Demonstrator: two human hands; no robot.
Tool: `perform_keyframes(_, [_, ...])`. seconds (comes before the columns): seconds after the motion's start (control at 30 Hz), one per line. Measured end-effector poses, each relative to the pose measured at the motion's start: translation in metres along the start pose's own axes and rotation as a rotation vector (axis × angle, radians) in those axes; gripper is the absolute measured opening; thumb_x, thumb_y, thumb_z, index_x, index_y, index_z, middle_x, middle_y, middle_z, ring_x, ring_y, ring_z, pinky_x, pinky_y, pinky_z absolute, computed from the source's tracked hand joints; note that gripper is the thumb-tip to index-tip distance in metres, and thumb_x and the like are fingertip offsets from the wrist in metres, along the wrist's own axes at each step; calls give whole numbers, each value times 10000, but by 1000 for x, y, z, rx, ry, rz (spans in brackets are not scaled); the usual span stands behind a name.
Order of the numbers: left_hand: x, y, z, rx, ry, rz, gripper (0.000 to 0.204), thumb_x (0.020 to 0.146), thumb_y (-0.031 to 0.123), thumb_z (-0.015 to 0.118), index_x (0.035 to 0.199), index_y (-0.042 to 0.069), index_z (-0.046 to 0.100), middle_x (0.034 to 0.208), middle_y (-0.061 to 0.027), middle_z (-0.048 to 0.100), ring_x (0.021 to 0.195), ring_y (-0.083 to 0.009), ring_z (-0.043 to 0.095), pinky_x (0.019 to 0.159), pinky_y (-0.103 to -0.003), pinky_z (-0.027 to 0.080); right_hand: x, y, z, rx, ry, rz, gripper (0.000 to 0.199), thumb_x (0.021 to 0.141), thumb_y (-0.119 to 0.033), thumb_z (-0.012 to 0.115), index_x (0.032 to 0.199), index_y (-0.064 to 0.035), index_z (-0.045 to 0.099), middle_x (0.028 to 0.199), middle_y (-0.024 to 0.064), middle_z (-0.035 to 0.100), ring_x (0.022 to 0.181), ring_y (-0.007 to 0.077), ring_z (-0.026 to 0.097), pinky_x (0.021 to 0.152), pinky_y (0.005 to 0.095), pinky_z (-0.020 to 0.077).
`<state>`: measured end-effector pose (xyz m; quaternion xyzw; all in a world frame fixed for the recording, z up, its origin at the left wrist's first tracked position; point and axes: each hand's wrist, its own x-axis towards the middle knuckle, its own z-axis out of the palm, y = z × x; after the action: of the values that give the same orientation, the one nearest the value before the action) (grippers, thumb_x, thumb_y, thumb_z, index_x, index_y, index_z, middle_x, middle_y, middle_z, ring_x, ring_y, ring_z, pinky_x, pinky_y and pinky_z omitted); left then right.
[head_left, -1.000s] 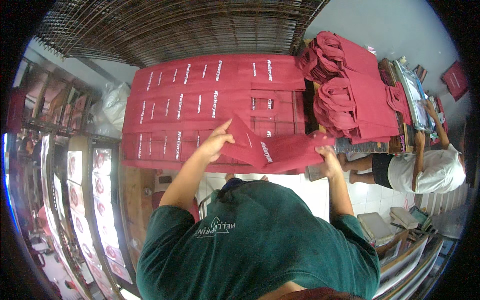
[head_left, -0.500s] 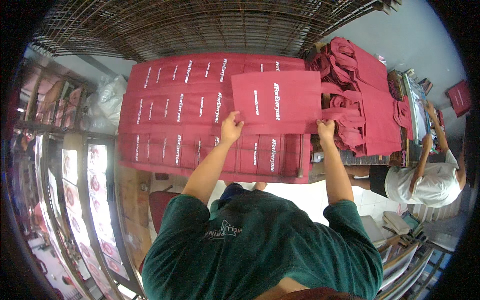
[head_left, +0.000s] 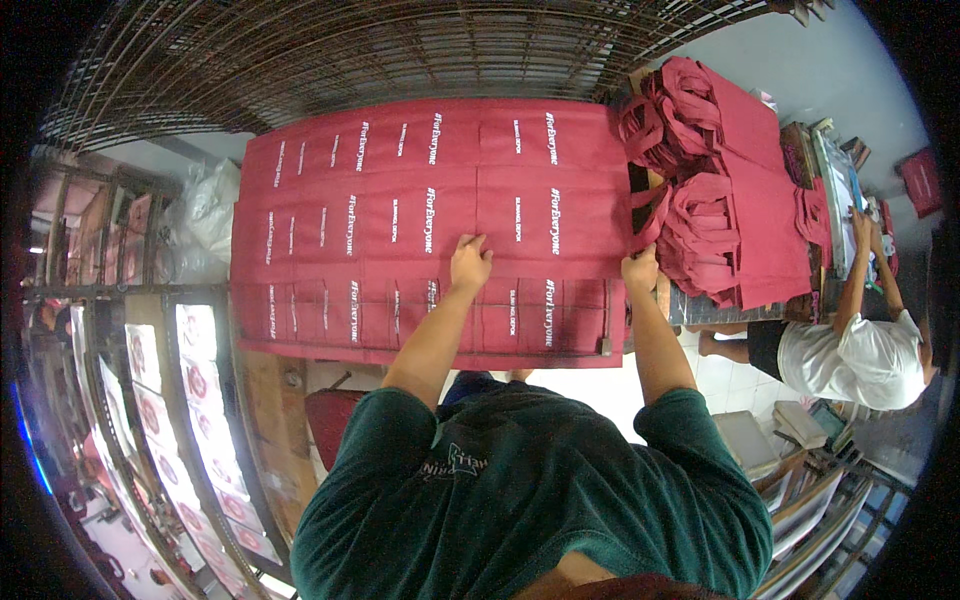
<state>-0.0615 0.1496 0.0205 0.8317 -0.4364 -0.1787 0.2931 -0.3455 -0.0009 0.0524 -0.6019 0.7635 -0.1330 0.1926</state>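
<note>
Both hands [head_left: 470,262] [head_left: 640,268] flat on red bag [head_left: 550,225]

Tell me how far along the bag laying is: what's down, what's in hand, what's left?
Done: rows of flat red bags cover most of the table. In hand: the left hand and right hand press on the flat bag at the right end. Left: a heap of red bags on the right, not yet laid out.

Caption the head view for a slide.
Both hands, left hand and right hand, press a red bag flat among laid-out rows.
</note>
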Motion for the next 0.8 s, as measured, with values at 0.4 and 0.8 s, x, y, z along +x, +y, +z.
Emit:
perform_keyframes(0.4, [0,-7,4,-21,10,87,368,732,111,639,1089,35,591,1064,-145,527,979,-303,538,848,-362,454,3,12,4,2,-74,36,526,694,-233,594,1168,-72,430,966,241,603,925,413,571,823,469,445])
perform_keyframes(0.8, [-1,-8,6,59,-19,109,488,682,184,710,1113,6,566,1112,-134,472,1029,-290,491,882,-347,428,-45,-28,-29,196,373,-592,630,782,-221,610,1300,3,330,1250,272,368,1141,420,379,967,452,319])
